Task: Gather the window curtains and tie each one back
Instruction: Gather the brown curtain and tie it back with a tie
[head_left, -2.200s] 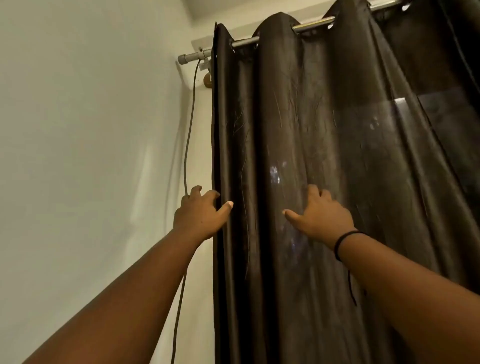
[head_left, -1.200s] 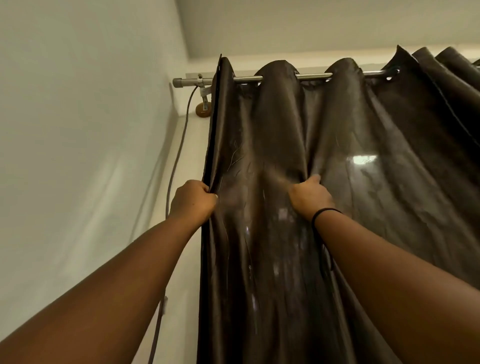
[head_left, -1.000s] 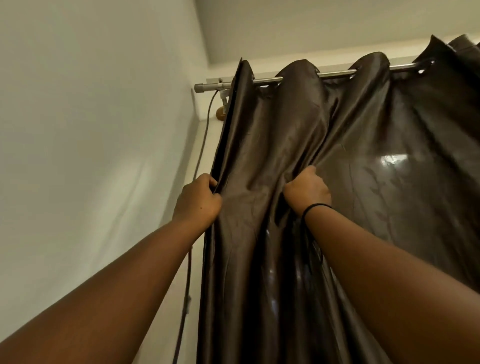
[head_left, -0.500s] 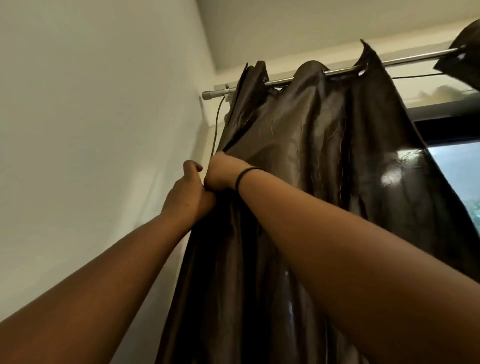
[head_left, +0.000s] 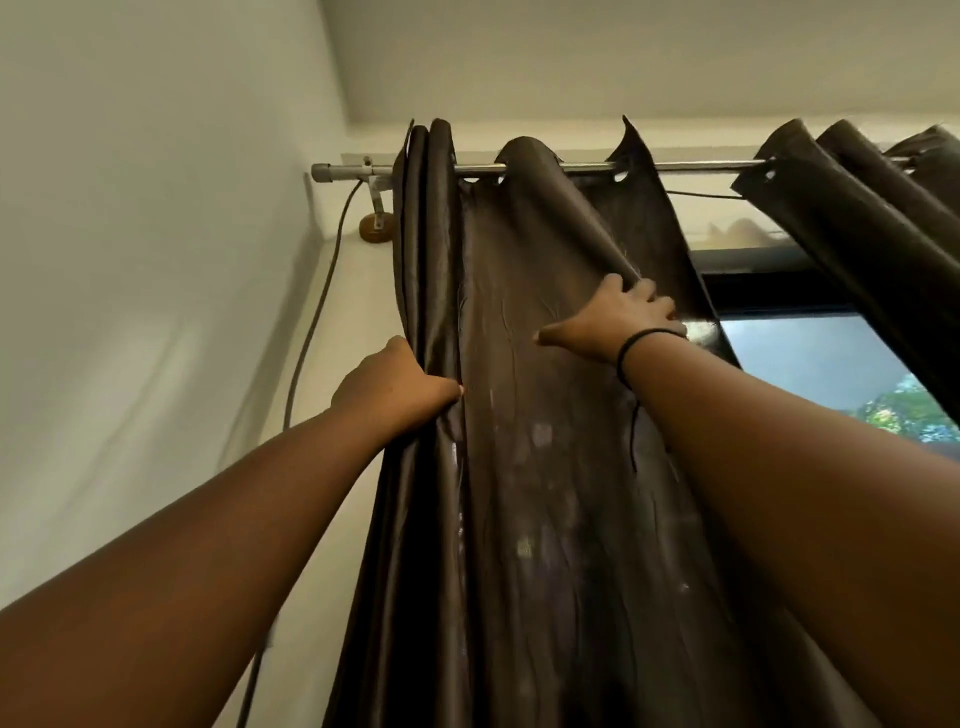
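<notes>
A dark brown, shiny left curtain (head_left: 535, 467) hangs by eyelets from a metal rod (head_left: 691, 166). My left hand (head_left: 395, 387) grips the bunched folds at the curtain's left edge, near the wall. My right hand (head_left: 613, 319), with a black band on its wrist, reaches up to the curtain's right part; its fingers curl over a fold there while the thumb points left. A second dark curtain (head_left: 872, 208) hangs bunched at the upper right on the same rod.
A grey cable (head_left: 311, 332) runs down the wall from the rod's left end. The rod bracket (head_left: 375, 221) sits in the corner. Between the curtains the window (head_left: 831, 374) shows sky and greenery. A pale wall fills the left side.
My right hand left my left hand and moved right along the left curtain to a new fold. My left hand keeps hold of the gathered folds. More of the window shows.
</notes>
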